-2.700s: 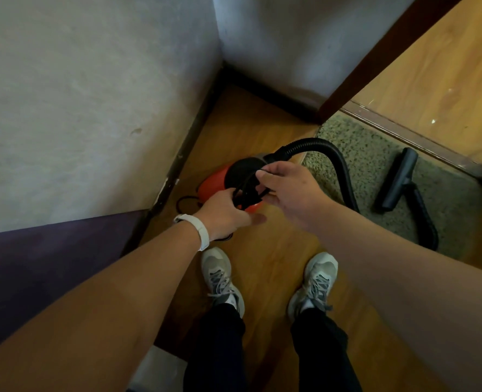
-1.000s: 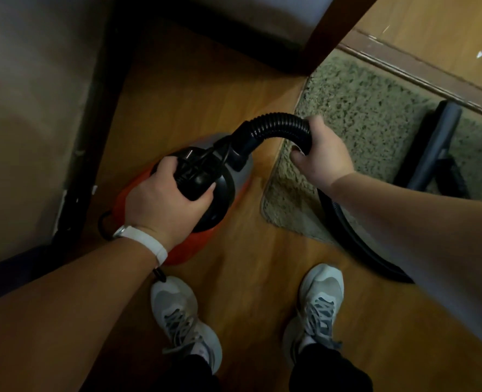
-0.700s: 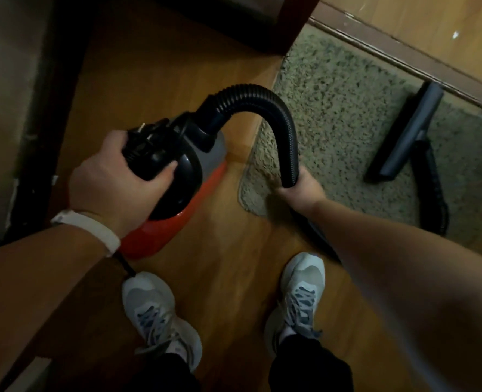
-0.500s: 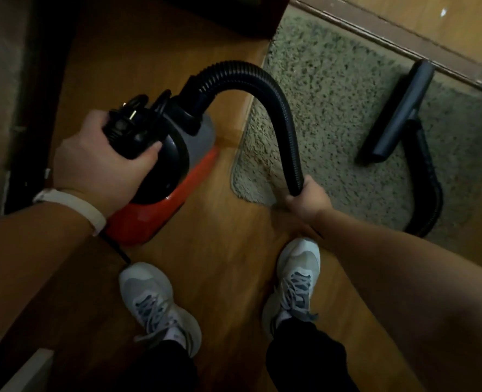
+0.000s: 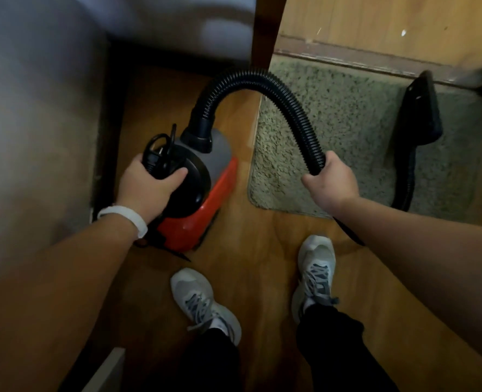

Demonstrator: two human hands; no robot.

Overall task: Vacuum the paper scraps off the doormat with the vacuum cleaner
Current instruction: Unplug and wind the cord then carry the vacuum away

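Your vacuum cleaner point(image 5: 197, 222) is a small canister, red below and grey and black on top, just left of the doormat point(image 5: 347, 123) and close to the wall point(image 5: 36, 108). Its ribbed black hose point(image 5: 262, 80) arches up from the grey top and over the doormat's left edge. The doormat is a speckled grey-green rug lying against the threshold point(image 5: 333, 56). The black nozzle point(image 5: 420, 108) lies on its far right part, well apart from your hands. The pale specks point(image 5: 403, 32) on the floor beyond the threshold may be paper scraps, though they are too small to be sure.

Your left hand point(image 5: 146, 188), with a white wristband point(image 5: 126, 219), is curled round the black handle point(image 5: 163, 165) on top of the canister, where a bundled cord point(image 5: 160, 145) also sits. Your right hand point(image 5: 333, 185) is closed round the hose, above the doormat's near edge.

Compared with half a second ago, your right hand grips the hose higher and farther right, the arch is wider, and your left grip is unchanged.
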